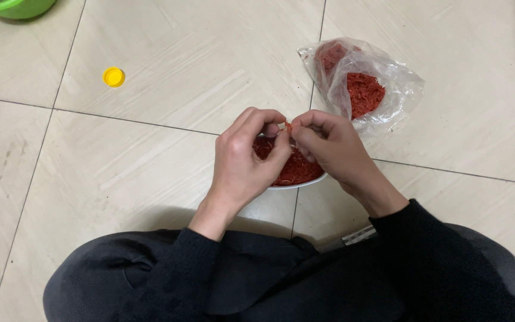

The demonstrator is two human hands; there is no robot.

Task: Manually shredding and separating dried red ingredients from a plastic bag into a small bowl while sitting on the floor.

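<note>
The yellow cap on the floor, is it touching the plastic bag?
Apart. The head view shows the yellow cap lying alone, with bare floor tile plainly separating it from the plastic bag.

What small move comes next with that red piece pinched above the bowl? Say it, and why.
Probably pull the red piece apart and drop it into the white bowl: the left hand and right hand pinch it together directly above the bowl's red heap.

Two bare hands meet at the centre of the frame, left hand (247, 156) and right hand (329, 146), fingertips pinched together, dark-sleeved forearms reaching up from below.
</note>
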